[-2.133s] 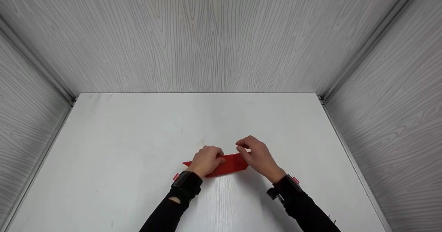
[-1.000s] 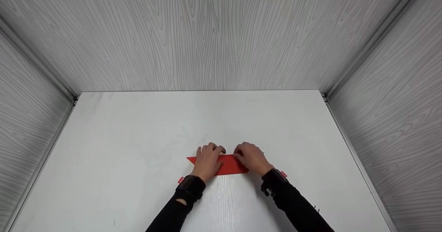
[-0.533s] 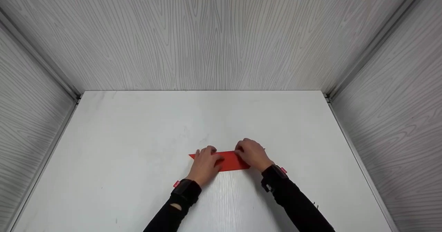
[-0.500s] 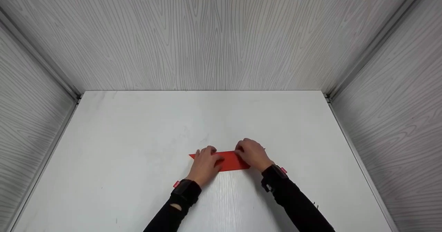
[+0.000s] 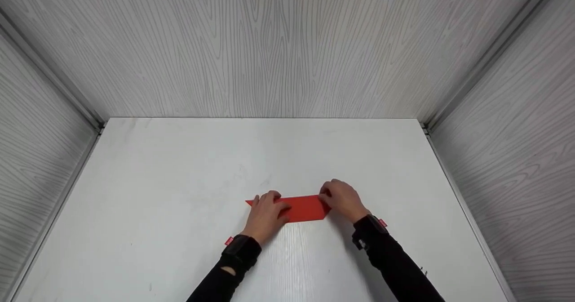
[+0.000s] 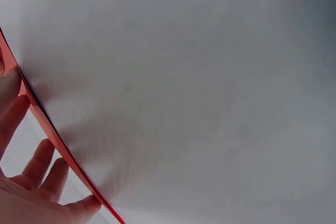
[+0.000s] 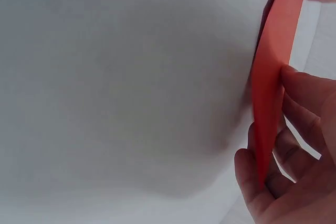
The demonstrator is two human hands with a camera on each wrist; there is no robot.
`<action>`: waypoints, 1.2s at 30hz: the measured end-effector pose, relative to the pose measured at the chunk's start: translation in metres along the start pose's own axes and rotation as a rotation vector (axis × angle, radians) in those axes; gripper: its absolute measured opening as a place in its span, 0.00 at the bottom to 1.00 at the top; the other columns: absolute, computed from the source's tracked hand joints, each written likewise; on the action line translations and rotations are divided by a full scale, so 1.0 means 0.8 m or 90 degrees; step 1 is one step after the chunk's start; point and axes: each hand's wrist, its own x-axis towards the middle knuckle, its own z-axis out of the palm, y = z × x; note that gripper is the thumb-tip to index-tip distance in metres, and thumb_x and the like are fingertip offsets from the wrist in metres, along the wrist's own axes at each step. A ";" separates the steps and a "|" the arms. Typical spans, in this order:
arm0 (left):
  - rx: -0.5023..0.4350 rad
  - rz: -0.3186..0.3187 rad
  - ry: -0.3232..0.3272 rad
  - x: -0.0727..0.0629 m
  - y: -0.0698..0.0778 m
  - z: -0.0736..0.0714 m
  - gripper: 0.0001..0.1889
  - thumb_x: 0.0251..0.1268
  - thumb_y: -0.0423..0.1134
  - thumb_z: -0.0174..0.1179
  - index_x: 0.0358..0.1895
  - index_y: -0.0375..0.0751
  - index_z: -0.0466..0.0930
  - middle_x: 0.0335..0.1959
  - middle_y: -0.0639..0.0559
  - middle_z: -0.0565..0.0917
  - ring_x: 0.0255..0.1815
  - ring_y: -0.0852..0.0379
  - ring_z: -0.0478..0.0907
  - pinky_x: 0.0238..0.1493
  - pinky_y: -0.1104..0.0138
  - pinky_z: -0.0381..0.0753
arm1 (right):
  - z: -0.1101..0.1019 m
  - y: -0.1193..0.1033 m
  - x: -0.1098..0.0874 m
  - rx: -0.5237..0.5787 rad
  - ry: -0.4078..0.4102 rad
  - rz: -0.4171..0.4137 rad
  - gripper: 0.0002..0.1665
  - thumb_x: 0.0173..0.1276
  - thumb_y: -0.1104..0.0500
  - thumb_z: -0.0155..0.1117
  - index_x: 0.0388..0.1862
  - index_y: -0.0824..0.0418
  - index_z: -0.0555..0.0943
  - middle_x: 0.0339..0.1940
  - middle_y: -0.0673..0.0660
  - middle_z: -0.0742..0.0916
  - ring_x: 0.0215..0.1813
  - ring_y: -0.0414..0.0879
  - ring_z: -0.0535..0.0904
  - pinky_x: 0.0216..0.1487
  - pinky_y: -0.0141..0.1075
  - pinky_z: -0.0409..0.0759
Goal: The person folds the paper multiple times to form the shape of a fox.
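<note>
A folded strip of red paper (image 5: 306, 208) lies near the front middle of the table, with a pointed tip at its left end. My left hand (image 5: 265, 215) presses on its left part, and in the left wrist view the fingertips (image 6: 46, 146) are spread along the paper edge. At the other end my right hand (image 5: 345, 199) pinches the paper. The right wrist view has the thumb on the near face of the red paper (image 7: 273, 72) and fingers behind its slanted end. Part of the left end is hidden under my left hand.
A white tabletop (image 5: 179, 171) surrounds the paper. Grey wood-grain panels stand at the back (image 5: 269, 46), left (image 5: 40, 158) and right (image 5: 516, 158).
My right hand has slid right to the paper's end, where a darker slanted flap now shows. Earlier it came down onto the paper from just above. The left hand has barely moved lately.
</note>
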 end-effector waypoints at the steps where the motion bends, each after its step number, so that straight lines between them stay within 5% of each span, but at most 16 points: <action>1: -0.001 -0.002 0.001 0.000 0.000 0.000 0.15 0.68 0.41 0.69 0.56 0.46 0.88 0.60 0.42 0.77 0.66 0.42 0.73 0.74 0.35 0.58 | -0.003 0.004 -0.001 0.005 0.000 0.008 0.06 0.69 0.59 0.73 0.41 0.61 0.88 0.34 0.53 0.83 0.37 0.47 0.78 0.42 0.42 0.81; 13: 0.033 0.026 0.010 -0.003 0.006 -0.004 0.17 0.67 0.40 0.71 0.57 0.40 0.87 0.61 0.44 0.80 0.66 0.45 0.75 0.72 0.37 0.63 | -0.016 0.034 -0.013 0.106 0.021 0.055 0.05 0.68 0.61 0.74 0.38 0.62 0.87 0.32 0.51 0.86 0.37 0.46 0.79 0.43 0.42 0.81; 22: 0.065 0.059 -0.031 -0.003 0.006 -0.003 0.22 0.69 0.41 0.69 0.64 0.42 0.84 0.66 0.47 0.81 0.71 0.42 0.72 0.71 0.35 0.64 | -0.015 0.040 -0.021 0.183 0.004 0.089 0.08 0.67 0.61 0.75 0.37 0.61 0.83 0.29 0.50 0.83 0.35 0.46 0.75 0.38 0.38 0.75; 36: 0.109 0.095 -0.045 -0.004 0.003 -0.002 0.21 0.72 0.40 0.66 0.67 0.46 0.82 0.66 0.51 0.82 0.71 0.42 0.71 0.70 0.34 0.65 | -0.007 0.035 -0.029 0.238 0.011 0.071 0.08 0.68 0.58 0.72 0.35 0.57 0.80 0.28 0.50 0.81 0.32 0.45 0.75 0.34 0.36 0.73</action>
